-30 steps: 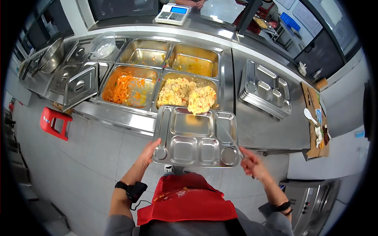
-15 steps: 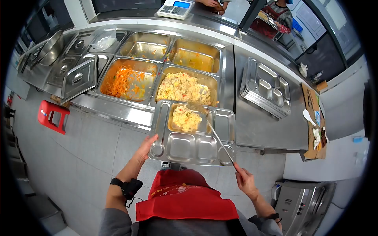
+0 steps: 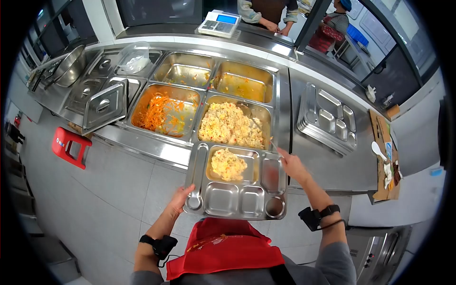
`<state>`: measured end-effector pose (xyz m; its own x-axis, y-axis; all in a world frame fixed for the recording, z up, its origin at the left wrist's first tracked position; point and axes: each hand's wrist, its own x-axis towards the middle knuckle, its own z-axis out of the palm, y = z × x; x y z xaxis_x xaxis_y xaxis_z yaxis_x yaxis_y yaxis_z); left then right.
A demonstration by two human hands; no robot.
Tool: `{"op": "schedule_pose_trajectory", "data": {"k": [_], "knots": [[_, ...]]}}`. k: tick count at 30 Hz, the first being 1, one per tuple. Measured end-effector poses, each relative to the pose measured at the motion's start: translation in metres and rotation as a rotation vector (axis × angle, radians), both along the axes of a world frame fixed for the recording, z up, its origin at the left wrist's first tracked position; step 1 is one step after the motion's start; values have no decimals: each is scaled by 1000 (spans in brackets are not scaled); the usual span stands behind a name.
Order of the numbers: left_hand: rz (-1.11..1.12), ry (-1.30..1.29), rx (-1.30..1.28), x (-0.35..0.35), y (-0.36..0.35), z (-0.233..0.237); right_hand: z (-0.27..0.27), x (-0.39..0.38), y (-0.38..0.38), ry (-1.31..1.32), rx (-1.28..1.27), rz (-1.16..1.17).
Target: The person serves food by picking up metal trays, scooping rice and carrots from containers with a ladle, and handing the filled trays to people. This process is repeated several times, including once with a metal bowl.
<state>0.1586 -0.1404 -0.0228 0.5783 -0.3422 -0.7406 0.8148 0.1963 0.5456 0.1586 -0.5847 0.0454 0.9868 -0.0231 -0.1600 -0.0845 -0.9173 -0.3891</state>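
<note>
My left hand (image 3: 182, 198) grips the left edge of a steel compartment tray (image 3: 221, 198), held level at the counter's front edge. A mound of fried rice (image 3: 228, 165) lies in its large upper compartment. In my right hand (image 3: 290, 164) is the handle of a serving spoon (image 3: 272, 142), which reaches over the tray's upper right corner into the rice pan (image 3: 267, 118). The spoon's head is hard to make out among the fried rice (image 3: 230, 124) there.
Shredded carrot (image 3: 159, 111) lies in the pan to the left. Stacked steel trays (image 3: 327, 118) stand at the right, pan lids (image 3: 105, 105) at the left. A scale (image 3: 219, 23) sits behind the pans. Two people stand beyond the counter. A red stool (image 3: 71, 147) is on the floor.
My right hand has moved up and forward with the spoon, from over the tray to the rice pan. In view, the tray and counter sit lower.
</note>
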Motion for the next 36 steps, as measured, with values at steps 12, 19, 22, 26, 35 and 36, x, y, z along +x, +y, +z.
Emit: {"op": "schedule_pose_trajectory", "data": {"k": [12,19,22,26,35,36], "knots": [[5,32,-56,2,-6,-7,54,-12,48,649,1347,-641],[-8,52,-27,3,-10,-12,71,-58,26,551,1335,-713],[21,45,25,6,-19,-1,84,-70,19,513,1333,-697],[-28,-16,-77,12,-26,-9,111,-102,14,498,1343,-686],[19,-6,-121,12,-42,-6,57,-205,29,-58,347,-176],[19,-10,-130,11,-41,-8,51,-208,34,-163,286,-120]]}}
